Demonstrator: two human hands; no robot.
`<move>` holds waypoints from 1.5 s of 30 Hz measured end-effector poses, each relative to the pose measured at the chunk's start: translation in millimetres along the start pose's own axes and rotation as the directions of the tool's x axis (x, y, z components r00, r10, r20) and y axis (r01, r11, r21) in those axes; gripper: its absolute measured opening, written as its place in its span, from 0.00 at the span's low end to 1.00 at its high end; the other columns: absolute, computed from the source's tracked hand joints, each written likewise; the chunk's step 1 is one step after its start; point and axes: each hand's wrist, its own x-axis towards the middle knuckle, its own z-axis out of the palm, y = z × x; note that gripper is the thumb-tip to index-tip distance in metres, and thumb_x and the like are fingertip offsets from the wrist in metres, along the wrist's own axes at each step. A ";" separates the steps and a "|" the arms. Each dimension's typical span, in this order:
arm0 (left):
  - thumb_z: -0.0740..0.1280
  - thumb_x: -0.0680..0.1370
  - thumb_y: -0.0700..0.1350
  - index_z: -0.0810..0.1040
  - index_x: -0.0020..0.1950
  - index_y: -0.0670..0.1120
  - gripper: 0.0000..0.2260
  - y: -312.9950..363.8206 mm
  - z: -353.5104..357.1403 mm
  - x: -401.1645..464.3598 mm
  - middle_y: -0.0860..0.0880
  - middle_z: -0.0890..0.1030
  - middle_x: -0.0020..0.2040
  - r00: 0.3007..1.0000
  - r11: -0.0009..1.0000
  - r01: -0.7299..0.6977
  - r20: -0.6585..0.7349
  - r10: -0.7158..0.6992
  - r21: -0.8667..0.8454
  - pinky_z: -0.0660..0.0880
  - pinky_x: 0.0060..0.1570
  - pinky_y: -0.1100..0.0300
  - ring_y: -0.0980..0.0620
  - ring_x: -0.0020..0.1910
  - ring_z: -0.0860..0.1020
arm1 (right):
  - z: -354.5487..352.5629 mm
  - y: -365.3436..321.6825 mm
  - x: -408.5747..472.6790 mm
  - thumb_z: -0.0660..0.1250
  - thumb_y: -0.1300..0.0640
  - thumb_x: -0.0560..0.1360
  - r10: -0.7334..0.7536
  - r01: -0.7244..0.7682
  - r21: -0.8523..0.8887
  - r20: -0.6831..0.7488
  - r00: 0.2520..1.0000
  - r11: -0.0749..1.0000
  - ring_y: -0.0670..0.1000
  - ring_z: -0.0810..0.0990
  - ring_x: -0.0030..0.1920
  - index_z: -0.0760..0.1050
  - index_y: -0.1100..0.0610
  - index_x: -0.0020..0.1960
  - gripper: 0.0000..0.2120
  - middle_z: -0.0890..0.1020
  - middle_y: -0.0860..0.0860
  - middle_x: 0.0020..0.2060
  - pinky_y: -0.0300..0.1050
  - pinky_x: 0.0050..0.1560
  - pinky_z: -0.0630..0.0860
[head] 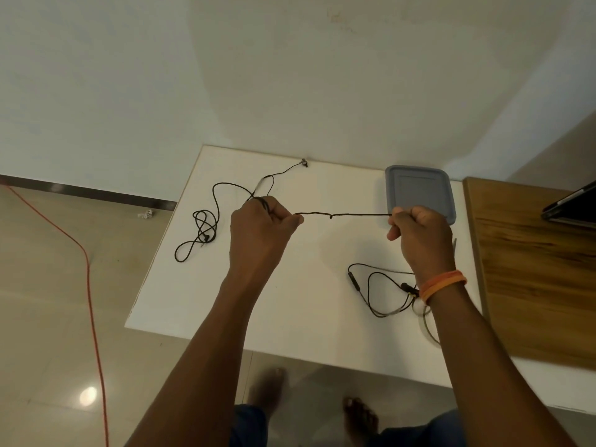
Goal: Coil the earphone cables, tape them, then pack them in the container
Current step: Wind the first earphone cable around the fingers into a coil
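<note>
Above the white table, 2 hands stretch an earphone cable taut.

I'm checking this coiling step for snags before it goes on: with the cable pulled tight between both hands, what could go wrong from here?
1. The stretched cable has a small kink or knot; pulling harder between the left hand and right hand may tighten it.
2. Its loose tail lies looped on the table and could tangle while being drawn in.
3. The right forearm hangs over a second earphone and might drag it.
</note>
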 end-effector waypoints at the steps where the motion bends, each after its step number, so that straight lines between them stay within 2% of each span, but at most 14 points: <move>1: 0.76 0.70 0.45 0.79 0.34 0.44 0.09 0.1 -0.5 0.1 0.49 0.76 0.25 1.000 1.000 0.000 -0.024 0.000 -0.013 0.72 0.30 0.63 0.56 0.24 0.71 | -1.5 0.6 0.2 0.60 0.57 0.80 0.008 -0.007 -0.013 0.012 1.000 1.000 0.44 0.74 0.34 0.77 0.60 0.41 0.13 0.79 0.52 0.31 0.39 0.36 0.67; 8: 0.77 0.68 0.44 0.79 0.35 0.45 0.08 -1.7 -0.4 0.9 0.53 0.74 0.23 0.996 1.000 -0.010 -0.092 0.011 0.008 0.72 0.31 0.66 0.59 0.22 0.70 | -1.6 4.9 3.8 0.61 0.58 0.77 0.022 -0.026 -0.109 -0.034 0.999 0.994 0.51 0.74 0.33 0.75 0.58 0.32 0.15 0.76 0.51 0.28 0.43 0.37 0.69; 11: 0.77 0.68 0.44 0.78 0.35 0.44 0.09 -1.1 -0.2 1.5 0.55 0.72 0.23 0.999 0.999 -0.011 -0.050 0.010 -0.038 0.70 0.28 0.66 0.59 0.22 0.69 | -1.8 10.5 1.5 0.61 0.56 0.77 -0.014 0.008 -0.248 -0.022 1.000 0.969 0.50 0.78 0.32 0.77 0.65 0.37 0.15 0.81 0.54 0.30 0.44 0.38 0.74; 14: 0.77 0.68 0.44 0.78 0.35 0.43 0.10 1.5 4.5 -2.5 0.56 0.72 0.22 0.997 0.998 -0.049 0.052 0.051 -0.042 0.65 0.25 0.70 0.59 0.22 0.69 | 7.2 12.4 -2.3 0.62 0.55 0.78 -0.127 0.116 -0.351 -0.010 0.992 0.929 0.54 0.81 0.43 0.78 0.61 0.43 0.11 0.83 0.55 0.39 0.44 0.44 0.75; 16: 0.77 0.68 0.43 0.78 0.35 0.42 0.10 3.9 8.8 -5.7 0.57 0.71 0.20 0.990 0.997 -0.073 0.116 0.077 -0.040 0.63 0.24 0.72 0.60 0.21 0.69 | 17.4 2.5 -10.0 0.61 0.60 0.79 -0.225 0.223 -0.269 0.022 0.974 0.937 0.51 0.79 0.53 0.78 0.59 0.54 0.09 0.82 0.53 0.51 0.37 0.50 0.73; 18: 0.78 0.68 0.43 0.78 0.35 0.42 0.10 5.0 12.1 -7.5 0.56 0.72 0.21 0.982 0.995 -0.090 0.162 0.094 -0.032 0.63 0.24 0.72 0.60 0.21 0.69 | 24.6 -12.8 -21.5 0.60 0.65 0.78 -0.264 0.268 -0.040 0.080 0.961 0.963 0.45 0.77 0.56 0.77 0.59 0.60 0.13 0.80 0.49 0.57 0.24 0.48 0.70; 20: 0.78 0.68 0.44 0.78 0.34 0.43 0.11 4.5 13.7 -8.0 0.55 0.73 0.23 0.973 0.994 -0.104 0.204 0.106 -0.022 0.65 0.24 0.72 0.60 0.22 0.70 | 29.8 -23.1 -31.0 0.61 0.61 0.77 -0.318 0.296 0.140 0.173 0.932 0.945 0.41 0.77 0.57 0.77 0.56 0.61 0.14 0.81 0.46 0.57 0.25 0.50 0.72; 23: 0.78 0.69 0.45 0.77 0.34 0.44 0.11 3.0 15.2 -8.0 0.56 0.73 0.22 0.962 0.992 -0.128 0.241 0.127 -0.015 0.66 0.25 0.70 0.60 0.22 0.70 | 32.4 -22.3 -34.3 0.68 0.53 0.77 -0.382 0.361 0.127 0.300 0.874 0.924 0.40 0.80 0.53 0.79 0.53 0.59 0.12 0.83 0.45 0.51 0.30 0.52 0.75; 27: 0.78 0.69 0.48 0.77 0.34 0.45 0.13 1.7 15.5 -7.9 0.55 0.72 0.22 0.943 0.990 -0.137 0.302 0.140 -0.029 0.67 0.26 0.67 0.59 0.23 0.70 | 30.3 -12.0 -25.8 0.71 0.58 0.74 -0.430 0.481 -0.041 0.386 0.816 0.876 0.44 0.80 0.39 0.84 0.54 0.49 0.05 0.84 0.48 0.41 0.35 0.42 0.75; 33: 0.75 0.73 0.53 0.79 0.39 0.43 0.14 3.1 14.9 -7.6 0.56 0.72 0.21 0.894 0.991 -0.131 0.428 0.131 -0.030 0.67 0.27 0.67 0.60 0.22 0.70 | 17.7 -16.1 -20.1 0.67 0.60 0.77 -0.313 0.347 0.008 0.445 0.839 0.938 0.42 0.79 0.37 0.82 0.57 0.44 0.05 0.83 0.47 0.38 0.30 0.40 0.73; 36: 0.59 0.78 0.64 0.81 0.41 0.42 0.26 8.5 14.3 -12.2 0.54 0.71 0.21 0.857 0.995 -0.093 0.505 0.099 -0.038 0.69 0.29 0.65 0.58 0.23 0.69 | 15.6 -19.8 -20.3 0.63 0.59 0.80 -0.156 0.071 0.193 0.474 0.866 0.979 0.46 0.78 0.35 0.80 0.59 0.46 0.08 0.80 0.51 0.37 0.38 0.41 0.79; 40: 0.45 0.73 0.72 0.79 0.40 0.43 0.37 11.9 10.6 -17.0 0.52 0.67 0.23 0.814 0.998 0.045 0.581 -0.014 -0.038 0.65 0.30 0.63 0.57 0.22 0.66 | 10.1 -22.7 -22.6 0.62 0.60 0.80 -0.040 -0.229 0.344 0.624 0.780 0.910 0.48 0.77 0.35 0.78 0.62 0.46 0.09 0.79 0.53 0.36 0.44 0.41 0.80; 43: 0.47 0.68 0.76 0.77 0.42 0.40 0.40 13.2 7.3 -16.9 0.55 0.68 0.23 0.790 0.998 -0.008 0.612 -0.031 0.062 0.65 0.31 0.62 0.57 0.24 0.66 | 3.0 -21.8 -21.2 0.64 0.60 0.77 -0.071 -0.222 0.341 0.671 0.738 0.914 0.47 0.76 0.33 0.79 0.63 0.46 0.07 0.79 0.52 0.34 0.43 0.39 0.79; 45: 0.60 0.71 0.72 0.74 0.41 0.39 0.33 11.5 8.4 -18.3 0.54 0.69 0.27 0.769 0.981 -0.117 0.640 -0.007 0.152 0.65 0.32 0.62 0.55 0.28 0.66 | -1.6 -24.1 -21.8 0.66 0.60 0.75 -0.134 -0.182 0.342 0.722 0.679 0.922 0.48 0.76 0.32 0.78 0.63 0.45 0.06 0.80 0.52 0.32 0.42 0.38 0.78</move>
